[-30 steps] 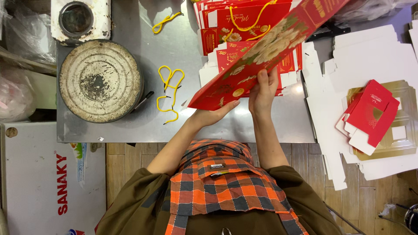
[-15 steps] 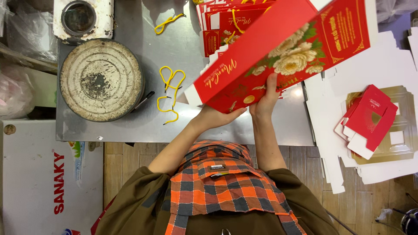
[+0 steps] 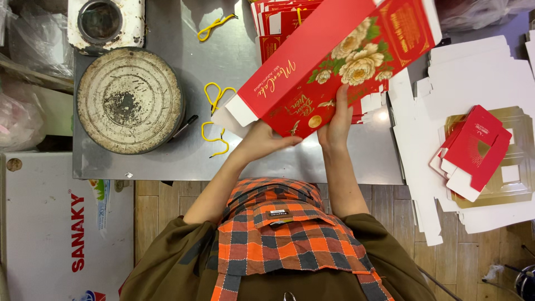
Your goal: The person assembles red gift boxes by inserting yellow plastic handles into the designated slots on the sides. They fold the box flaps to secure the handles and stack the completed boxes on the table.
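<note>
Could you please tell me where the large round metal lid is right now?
In the head view, the large round metal lid lies on the steel table's left end, left of the yellow cord loops.

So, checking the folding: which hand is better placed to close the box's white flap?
Probably left: the left hand holds the box beside the flap; the right hand holds it farther along.

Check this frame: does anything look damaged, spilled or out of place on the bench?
Nothing is spilled. The round metal lid looks worn, with dark rusty patches. Yellow cord loops lie scattered loose. White card blanks sit in an untidy overlapping heap. The red box held by the left hand and right hand looks undamaged.
</note>
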